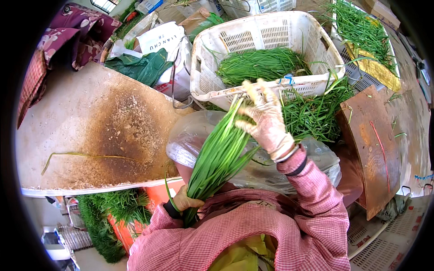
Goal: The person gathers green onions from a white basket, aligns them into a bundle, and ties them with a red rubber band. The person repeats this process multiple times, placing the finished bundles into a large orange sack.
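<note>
My left hand [187,200] grips a thick bunch of garlic chives [217,155] by its dark green leafy end, low against my chest. The bunch slants up and to the right, its pale stem ends at the top. My right hand [264,120], in a soiled whitish glove, is beside those stem ends with its fingers spread and slightly blurred. Whether a fingertip touches the stems I cannot tell. Beyond the hands stands a white plastic crate [271,27], with a pile of chives [261,66] lying inside it.
A stained board [61,111] spans the left side, one withered leaf on it. Clear plastic sheeting [186,135] covers my lap. Loose greens [312,111] lie below the crate. At right are a brown wooden board [376,152] and a heaped crate of greens [362,30]; a white bag [161,37] stands behind.
</note>
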`<state>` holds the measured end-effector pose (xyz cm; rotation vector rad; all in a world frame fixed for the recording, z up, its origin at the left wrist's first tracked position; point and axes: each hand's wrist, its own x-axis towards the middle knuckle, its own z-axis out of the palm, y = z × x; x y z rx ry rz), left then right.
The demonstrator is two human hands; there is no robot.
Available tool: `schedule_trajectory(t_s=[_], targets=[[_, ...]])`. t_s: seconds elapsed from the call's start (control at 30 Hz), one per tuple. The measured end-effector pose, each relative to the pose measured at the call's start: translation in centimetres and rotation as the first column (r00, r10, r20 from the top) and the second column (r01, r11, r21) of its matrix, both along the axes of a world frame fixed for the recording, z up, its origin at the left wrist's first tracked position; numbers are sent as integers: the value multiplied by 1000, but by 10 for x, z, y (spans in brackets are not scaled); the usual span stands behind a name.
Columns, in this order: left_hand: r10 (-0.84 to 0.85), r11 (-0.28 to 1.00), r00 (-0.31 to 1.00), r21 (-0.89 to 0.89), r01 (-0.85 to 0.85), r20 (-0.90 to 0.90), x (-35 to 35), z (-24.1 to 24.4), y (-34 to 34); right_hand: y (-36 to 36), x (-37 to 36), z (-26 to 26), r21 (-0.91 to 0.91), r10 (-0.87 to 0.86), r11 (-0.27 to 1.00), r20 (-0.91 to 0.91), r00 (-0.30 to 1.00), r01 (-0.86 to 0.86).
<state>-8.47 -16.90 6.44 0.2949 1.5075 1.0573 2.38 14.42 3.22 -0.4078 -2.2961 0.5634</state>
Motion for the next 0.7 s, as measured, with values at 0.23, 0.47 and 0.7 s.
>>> schedule_trajectory(t_s=[0.23, 0.47, 0.7], targets=[[-136, 991, 938, 46, 128, 320, -12, -14, -13, 39, 27, 38, -892, -414, 450, -257, 873, -50], [-233, 972, 927, 56, 226, 293, -19, -27, -14, 3, 26, 14, -996, 419, 13, -77, 905, -91], [-241, 969, 928, 129, 212, 285, -21, -24, -15, 17, 27, -18, -995, 608, -96, -67, 791, -10]])
